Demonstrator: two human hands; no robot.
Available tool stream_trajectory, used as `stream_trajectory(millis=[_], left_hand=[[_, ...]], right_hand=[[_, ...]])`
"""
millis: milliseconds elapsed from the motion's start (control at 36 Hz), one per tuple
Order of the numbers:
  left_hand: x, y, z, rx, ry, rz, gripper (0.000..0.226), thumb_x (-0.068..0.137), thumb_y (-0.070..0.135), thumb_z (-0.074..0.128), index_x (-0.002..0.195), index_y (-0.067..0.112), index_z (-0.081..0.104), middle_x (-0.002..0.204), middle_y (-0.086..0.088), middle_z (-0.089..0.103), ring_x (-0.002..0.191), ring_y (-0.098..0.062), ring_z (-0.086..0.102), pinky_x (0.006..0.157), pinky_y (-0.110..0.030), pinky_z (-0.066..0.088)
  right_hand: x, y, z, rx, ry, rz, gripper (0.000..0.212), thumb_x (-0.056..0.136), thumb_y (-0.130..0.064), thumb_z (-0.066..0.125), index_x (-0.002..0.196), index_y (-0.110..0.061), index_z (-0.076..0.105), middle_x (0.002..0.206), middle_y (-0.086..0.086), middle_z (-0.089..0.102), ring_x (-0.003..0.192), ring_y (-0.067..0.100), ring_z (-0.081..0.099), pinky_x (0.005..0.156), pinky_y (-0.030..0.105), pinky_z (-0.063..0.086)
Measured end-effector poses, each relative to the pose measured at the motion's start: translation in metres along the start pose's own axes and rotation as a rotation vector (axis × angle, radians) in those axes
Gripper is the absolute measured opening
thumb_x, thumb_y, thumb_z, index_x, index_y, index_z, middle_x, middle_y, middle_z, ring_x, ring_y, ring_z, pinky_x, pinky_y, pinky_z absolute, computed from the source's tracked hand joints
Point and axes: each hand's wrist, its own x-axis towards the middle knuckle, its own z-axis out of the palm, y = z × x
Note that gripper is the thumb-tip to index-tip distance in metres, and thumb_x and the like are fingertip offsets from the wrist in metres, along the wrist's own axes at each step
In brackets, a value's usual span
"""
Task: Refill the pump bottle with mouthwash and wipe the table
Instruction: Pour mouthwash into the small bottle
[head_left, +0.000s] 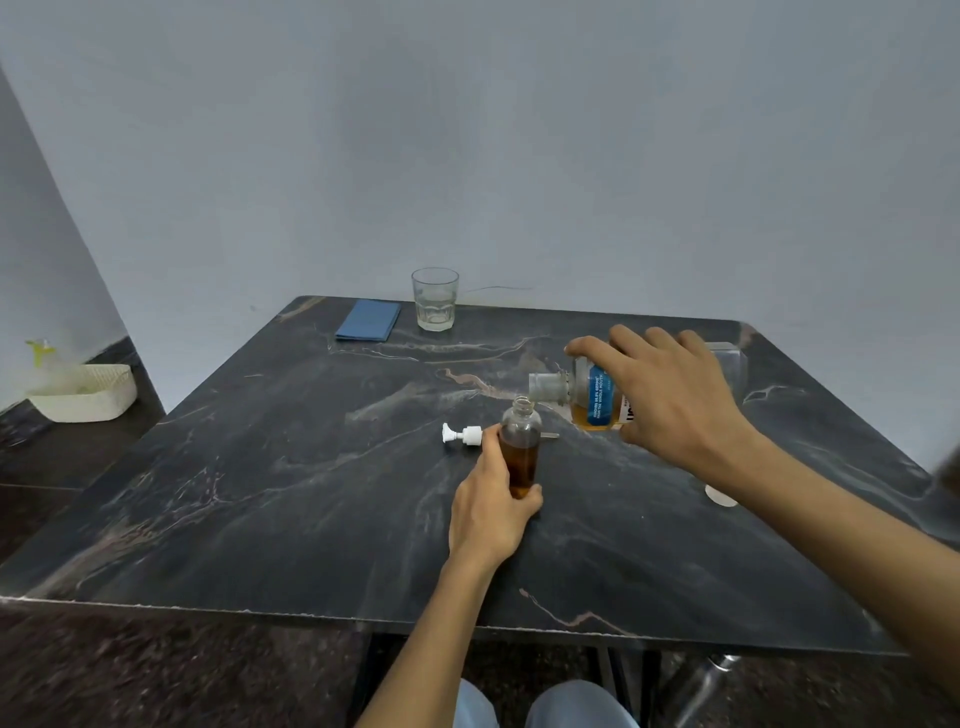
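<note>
My left hand (491, 512) grips the small clear pump bottle (521, 448), which stands upright on the dark marble table (260, 467) with its neck open and amber liquid filling its lower half. My right hand (670, 400) holds the mouthwash bottle (597, 397) tipped on its side, blue label facing me, its open mouth just above and right of the small bottle's neck. A little amber liquid shows in the mouthwash bottle. The white pump head (462, 434) lies on the table behind my left thumb.
A folded blue cloth (368, 320) and a clear drinking glass (435, 299) sit at the table's far edge. A white cap (721, 496) lies under my right forearm. A white basket (85, 392) stands on the floor to the left. My knees show below the table's near edge.
</note>
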Motion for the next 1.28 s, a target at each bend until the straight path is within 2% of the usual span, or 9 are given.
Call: stream_trajectory(millis=[222, 528, 778, 1111, 1278], left_hand=[[0.0002, -0.0004, -0.0009, -0.005, -0.026, -0.015, 0.075, 0.083, 0.030, 0.067, 0.131, 0.043, 0.010, 0.130, 0.002, 0.052, 0.113, -0.021, 0.055, 0.091, -0.033, 0.043], [0.0003, -0.0003, -0.0010, -0.002, -0.005, -0.006, 0.069, 0.082, 0.030, 0.068, 0.122, 0.045, 0.014, 0.125, 0.003, 0.055, 0.110, -0.021, 0.056, 0.085, -0.030, 0.041], [0.0009, -0.0002, -0.0008, 0.004, -0.013, -0.012, 0.070, 0.082, 0.030, 0.068, 0.128, 0.040, 0.015, 0.125, 0.002, 0.054, 0.111, -0.022, 0.056, 0.089, -0.033, 0.043], [0.0013, -0.0008, 0.0005, 0.000, -0.007, -0.014, 0.071, 0.081, 0.029, 0.068, 0.120, 0.049, 0.012, 0.123, 0.003, 0.055, 0.108, -0.020, 0.057, 0.082, -0.027, 0.039], [0.0010, -0.0008, 0.0000, 0.006, -0.014, -0.005, 0.071, 0.082, 0.029, 0.068, 0.128, 0.040, 0.014, 0.122, 0.002, 0.056, 0.107, -0.020, 0.057, 0.083, -0.027, 0.040]], right_hand=[[-0.0002, -0.0002, 0.0002, 0.001, -0.001, 0.000, 0.091, 0.069, -0.026, 0.079, 0.133, -0.041, 0.018, 0.122, -0.003, 0.050, 0.104, 0.022, 0.050, 0.091, 0.037, 0.039], [-0.0008, -0.0010, -0.0027, 0.001, -0.001, -0.002, 0.089, 0.069, -0.027, 0.080, 0.134, -0.041, 0.019, 0.120, -0.004, 0.050, 0.103, 0.020, 0.050, 0.088, 0.036, 0.038], [-0.0008, -0.0011, -0.0025, -0.002, -0.005, 0.000, 0.090, 0.069, -0.027, 0.079, 0.133, -0.041, 0.018, 0.119, -0.004, 0.050, 0.103, 0.021, 0.050, 0.089, 0.036, 0.038], [-0.0006, -0.0011, -0.0012, 0.001, -0.003, -0.002, 0.091, 0.069, -0.027, 0.080, 0.133, -0.041, 0.017, 0.121, -0.004, 0.050, 0.104, 0.020, 0.050, 0.090, 0.036, 0.039], [-0.0008, -0.0011, -0.0029, 0.002, -0.005, 0.002, 0.089, 0.070, -0.026, 0.079, 0.135, -0.040, 0.021, 0.121, -0.003, 0.050, 0.102, 0.020, 0.049, 0.089, 0.036, 0.038]])
